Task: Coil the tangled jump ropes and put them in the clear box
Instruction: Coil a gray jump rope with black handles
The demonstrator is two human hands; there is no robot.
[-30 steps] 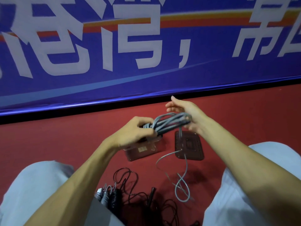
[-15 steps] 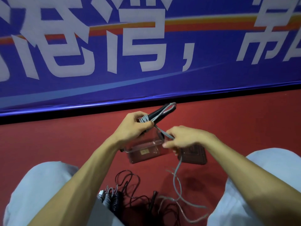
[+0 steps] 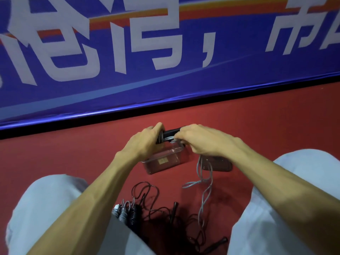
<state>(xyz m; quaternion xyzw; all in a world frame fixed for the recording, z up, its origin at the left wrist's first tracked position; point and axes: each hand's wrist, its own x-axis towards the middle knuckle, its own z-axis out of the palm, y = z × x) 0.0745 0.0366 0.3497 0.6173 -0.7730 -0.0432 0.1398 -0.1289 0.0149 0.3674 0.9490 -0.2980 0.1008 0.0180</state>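
Observation:
My left hand [image 3: 145, 142] grips the black handles and grey coils of a grey jump rope [image 3: 168, 137] above the clear box [image 3: 165, 161] on the red floor. My right hand [image 3: 200, 140] pinches the same rope close beside the left hand. The rope's loose grey tail [image 3: 204, 183] hangs from under my right hand down to the floor. A tangle of black jump ropes [image 3: 165, 214] lies between my knees, with several coiled rope bundles [image 3: 125, 212] at its left edge.
The box's dark lid [image 3: 219, 164] lies flat on the floor just right of the box, partly under my right hand. A blue banner wall [image 3: 165, 61] stands behind. My knees in light trousers [image 3: 294, 181] flank the ropes.
My right hand has risen from the rope's hanging part up to the handles beside my left hand. The loose tail has shortened and shifted on the floor.

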